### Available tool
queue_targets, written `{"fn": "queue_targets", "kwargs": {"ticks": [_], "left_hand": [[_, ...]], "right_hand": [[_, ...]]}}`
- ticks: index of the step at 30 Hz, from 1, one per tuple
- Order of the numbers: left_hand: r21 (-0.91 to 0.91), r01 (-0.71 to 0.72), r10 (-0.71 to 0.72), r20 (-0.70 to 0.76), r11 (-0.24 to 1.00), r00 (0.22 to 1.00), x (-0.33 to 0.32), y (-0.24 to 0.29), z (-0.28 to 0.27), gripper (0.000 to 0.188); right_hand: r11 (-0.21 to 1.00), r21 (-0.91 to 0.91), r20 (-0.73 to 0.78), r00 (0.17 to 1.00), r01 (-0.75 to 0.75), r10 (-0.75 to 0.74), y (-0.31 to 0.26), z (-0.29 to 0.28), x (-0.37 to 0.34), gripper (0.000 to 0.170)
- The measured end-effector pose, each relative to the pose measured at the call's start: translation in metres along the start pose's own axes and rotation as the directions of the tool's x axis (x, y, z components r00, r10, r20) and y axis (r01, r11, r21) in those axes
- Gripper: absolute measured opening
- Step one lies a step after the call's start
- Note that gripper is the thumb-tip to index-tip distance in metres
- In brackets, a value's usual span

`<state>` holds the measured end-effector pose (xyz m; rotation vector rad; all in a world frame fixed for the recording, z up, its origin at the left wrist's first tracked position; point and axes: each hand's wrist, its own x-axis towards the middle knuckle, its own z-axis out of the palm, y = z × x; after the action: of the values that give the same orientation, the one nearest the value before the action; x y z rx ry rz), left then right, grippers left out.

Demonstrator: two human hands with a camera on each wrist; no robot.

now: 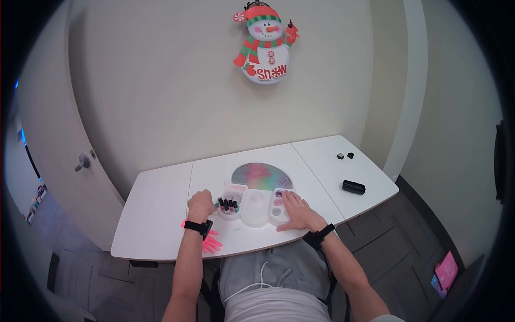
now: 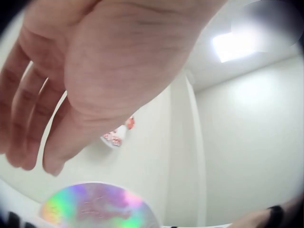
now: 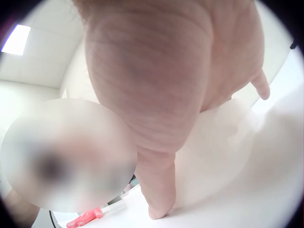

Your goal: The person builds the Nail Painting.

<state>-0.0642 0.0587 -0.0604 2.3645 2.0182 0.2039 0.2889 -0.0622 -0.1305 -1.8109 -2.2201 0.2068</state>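
Observation:
A white case with a half-round iridescent lid [image 1: 262, 176] stands open on the table. My left hand [image 1: 201, 205] hovers just left of it, its fingers hanging loosely with nothing between them in the left wrist view. Several black-capped nail polish bottles [image 1: 228, 204] stand in the left compartment, close to that hand. My right hand [image 1: 298, 212] lies with spread fingers over the edge of the right compartment, which holds small round pots [image 1: 277, 202] in purple, pink and silver. In the right wrist view the right thumb [image 3: 161, 194] touches the white surface.
A pink hand-shaped piece [image 1: 212, 242] lies near the front edge, partly under my left wrist. A black case [image 1: 353, 187] and two small dark objects [image 1: 345, 156] sit on the table's right part. A snowman decoration [image 1: 265, 48] hangs on the wall.

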Motion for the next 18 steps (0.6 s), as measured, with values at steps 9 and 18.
{"fn": "queue_targets", "kwargs": {"ticks": [9, 18], "left_hand": [[0.009, 0.034, -0.035, 0.046, 0.999, 0.998, 0.01, -0.013, 0.03, 0.027], [-0.536, -0.549, 0.57, -0.147, 0.641, 0.809, -0.076, 0.098, -0.045, 0.032]], "right_hand": [[1.0, 0.006, 0.022, 1.0, 0.012, -0.012, 0.0, 0.0, -0.003, 0.143], [0.959, 0.195, 0.026, 0.976, 0.207, -0.216, 0.025, -0.027, -0.006, 0.137]]}}
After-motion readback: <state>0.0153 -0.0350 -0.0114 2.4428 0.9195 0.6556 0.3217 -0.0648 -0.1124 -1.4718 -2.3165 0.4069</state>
